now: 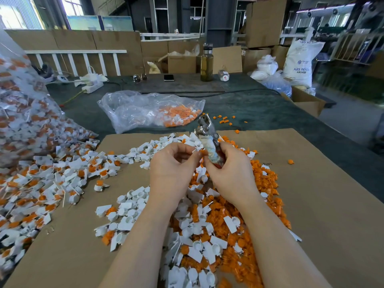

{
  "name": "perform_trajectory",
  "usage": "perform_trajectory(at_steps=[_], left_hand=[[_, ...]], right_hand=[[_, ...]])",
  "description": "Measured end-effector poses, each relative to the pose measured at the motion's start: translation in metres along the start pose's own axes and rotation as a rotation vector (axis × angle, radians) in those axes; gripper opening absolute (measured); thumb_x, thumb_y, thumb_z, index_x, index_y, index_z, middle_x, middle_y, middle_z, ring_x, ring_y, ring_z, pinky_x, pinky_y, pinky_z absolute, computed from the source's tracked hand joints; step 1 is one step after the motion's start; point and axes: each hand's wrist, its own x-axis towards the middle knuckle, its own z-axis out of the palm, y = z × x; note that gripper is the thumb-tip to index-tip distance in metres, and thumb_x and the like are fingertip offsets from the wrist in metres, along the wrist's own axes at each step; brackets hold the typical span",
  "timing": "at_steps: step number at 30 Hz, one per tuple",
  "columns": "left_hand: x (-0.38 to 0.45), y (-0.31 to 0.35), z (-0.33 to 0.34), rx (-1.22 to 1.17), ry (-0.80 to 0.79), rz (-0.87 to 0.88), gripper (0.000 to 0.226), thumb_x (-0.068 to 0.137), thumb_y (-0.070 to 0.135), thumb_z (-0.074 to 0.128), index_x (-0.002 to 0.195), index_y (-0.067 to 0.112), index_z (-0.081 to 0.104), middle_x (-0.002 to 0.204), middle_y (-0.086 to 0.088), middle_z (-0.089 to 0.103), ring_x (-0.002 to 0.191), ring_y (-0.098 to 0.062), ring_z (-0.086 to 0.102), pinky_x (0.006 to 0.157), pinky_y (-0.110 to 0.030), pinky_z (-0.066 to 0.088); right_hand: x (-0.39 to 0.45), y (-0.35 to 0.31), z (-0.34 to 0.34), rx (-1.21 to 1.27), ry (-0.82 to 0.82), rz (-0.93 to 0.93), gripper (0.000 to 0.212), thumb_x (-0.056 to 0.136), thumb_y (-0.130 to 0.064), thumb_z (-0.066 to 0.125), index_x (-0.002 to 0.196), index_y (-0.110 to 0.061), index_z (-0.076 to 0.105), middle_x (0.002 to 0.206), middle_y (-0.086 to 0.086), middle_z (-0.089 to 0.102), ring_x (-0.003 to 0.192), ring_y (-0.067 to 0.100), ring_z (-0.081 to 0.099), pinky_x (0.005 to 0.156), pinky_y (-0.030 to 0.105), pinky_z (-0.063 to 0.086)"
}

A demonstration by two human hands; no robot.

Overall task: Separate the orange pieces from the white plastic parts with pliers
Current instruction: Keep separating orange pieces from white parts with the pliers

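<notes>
My right hand (229, 173) grips the wrapped handles of metal pliers (205, 129), whose jaws point up and away from me. My left hand (172, 163) pinches a small white plastic part with an orange piece (200, 151) right beside the plier handles. Both hands hover over a cardboard sheet (311, 194). Under them lies a pile of separated orange pieces (264, 183) mixed with white parts (128, 217). To the left spreads a heap of unseparated white-and-orange parts (52, 179).
A big clear bag of parts (18, 121) leans at far left. A nearly flat clear bag (149, 111) with more parts lies beyond the cardboard. Loose orange pieces (225, 119) dot the dark table. A bottle (206, 63), phone (168, 77), glasses and power strip sit further back.
</notes>
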Motion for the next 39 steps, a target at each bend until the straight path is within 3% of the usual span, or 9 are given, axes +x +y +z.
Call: perform_trajectory(at_steps=[3,6,15,20,26,30,33,39], left_hand=[[0.001,-0.001,-0.002,-0.038,-0.012,-0.009,0.01,0.085,0.02,0.078,0.079,0.022,0.07,0.068,0.007,0.073,0.066,-0.01,0.071,0.064,-0.024,0.058],[0.001,-0.001,-0.006,-0.211,-0.043,-0.046,0.007,0.087,0.013,0.075,0.083,0.016,0.07,0.068,0.006,0.074,0.064,-0.007,0.072,0.059,-0.016,0.055],[0.005,-0.006,-0.009,-0.331,-0.048,-0.064,0.006,0.089,0.011,0.071,0.085,0.014,0.069,0.069,0.006,0.074,0.068,-0.009,0.073,0.062,-0.014,0.054],[0.007,-0.008,-0.011,-0.362,-0.044,-0.054,0.006,0.09,0.009,0.069,0.085,0.012,0.068,0.067,0.008,0.071,0.066,-0.008,0.071,0.064,-0.015,0.054],[0.004,-0.006,-0.008,-0.193,-0.035,-0.031,0.007,0.088,0.014,0.074,0.084,0.016,0.069,0.071,0.003,0.074,0.066,-0.007,0.072,0.064,-0.017,0.056],[0.0,-0.003,-0.003,-0.097,-0.069,-0.031,0.005,0.089,0.017,0.073,0.086,0.017,0.069,0.079,-0.003,0.075,0.076,-0.017,0.074,0.077,-0.038,0.062],[-0.001,-0.002,-0.003,-0.064,-0.075,-0.027,0.004,0.089,0.018,0.073,0.087,0.017,0.069,0.081,-0.005,0.075,0.079,-0.021,0.073,0.079,-0.045,0.06],[-0.001,-0.001,-0.005,-0.055,-0.084,-0.036,0.004,0.089,0.018,0.073,0.086,0.018,0.069,0.081,-0.004,0.075,0.08,-0.021,0.074,0.073,-0.04,0.061]], right_hand=[[0.001,0.0,-0.002,0.021,-0.025,0.017,0.013,0.089,-0.027,0.067,0.091,-0.033,0.055,0.069,-0.02,0.059,0.074,-0.01,0.059,0.053,0.01,0.042],[0.003,0.003,-0.004,0.042,-0.056,0.056,0.01,0.089,-0.027,0.067,0.096,-0.03,0.06,0.077,-0.018,0.062,0.077,-0.004,0.06,0.058,0.013,0.046],[0.003,0.002,-0.012,0.09,-0.151,0.117,0.013,0.089,-0.026,0.065,0.099,-0.018,0.066,0.087,-0.005,0.067,0.081,0.011,0.063,0.076,0.04,0.055],[0.002,0.003,-0.013,0.104,-0.237,0.113,0.011,0.088,-0.029,0.067,0.094,-0.021,0.064,0.08,-0.009,0.063,0.073,0.006,0.059,0.068,0.032,0.052],[0.002,0.0,-0.008,0.177,-0.116,0.095,0.012,0.09,-0.026,0.066,0.099,-0.019,0.066,0.086,-0.009,0.068,0.08,0.005,0.063,0.072,0.029,0.054],[0.002,-0.001,-0.005,0.147,-0.068,0.069,0.015,0.089,-0.027,0.067,0.102,-0.019,0.065,0.084,-0.013,0.066,0.078,0.002,0.062,0.068,0.02,0.051],[0.003,0.0,-0.004,0.115,-0.06,0.066,0.016,0.089,-0.027,0.068,0.103,-0.019,0.065,0.087,-0.013,0.066,0.08,0.002,0.063,0.071,0.024,0.053],[0.003,0.0,-0.003,0.083,-0.052,0.055,0.015,0.089,-0.029,0.069,0.101,-0.023,0.063,0.079,-0.019,0.061,0.078,-0.004,0.06,0.061,0.01,0.044]])
